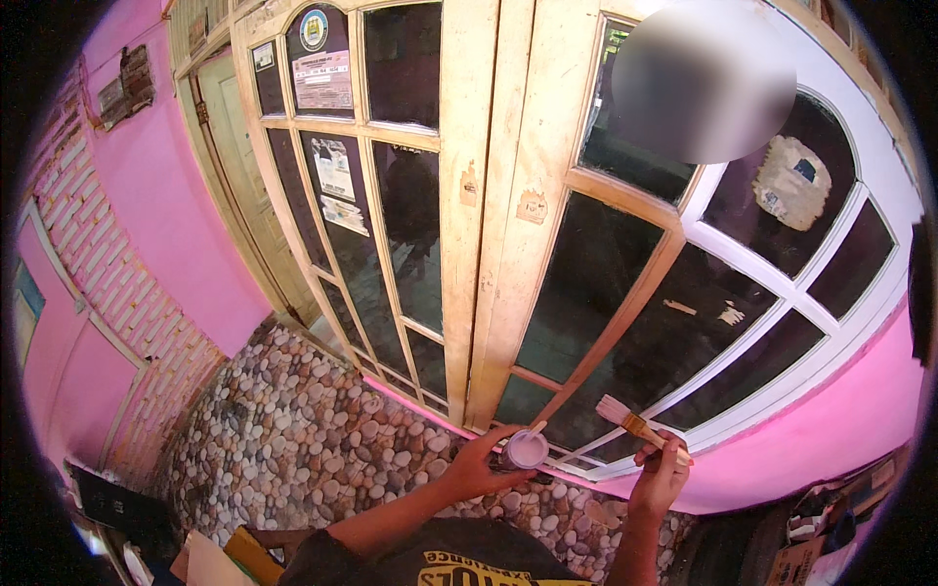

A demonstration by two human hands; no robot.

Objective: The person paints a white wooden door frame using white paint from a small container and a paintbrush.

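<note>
My left hand [476,470] is wrapped round a small cup of pale, pinkish-white paint [529,449], with a short stick resting against its rim. In my right hand [661,471] I grip a paintbrush [637,427] by its wooden handle. Its whitish bristles point up and left, just in front of the dark lower panes. The window frame [738,370] is white on its right side. Toward the middle, its bars [618,356] are still bare, yellowish-brown wood. Whether the bristles touch the glass I cannot tell.
A cream-coloured double door [458,254] with dark panes and stickers stands to the left. Pink walls [200,230] flank the scene. Pebble-patterned flooring [303,430] lies below. A dark object [122,508] is at lower left; boxes and clutter [816,547] lie at lower right.
</note>
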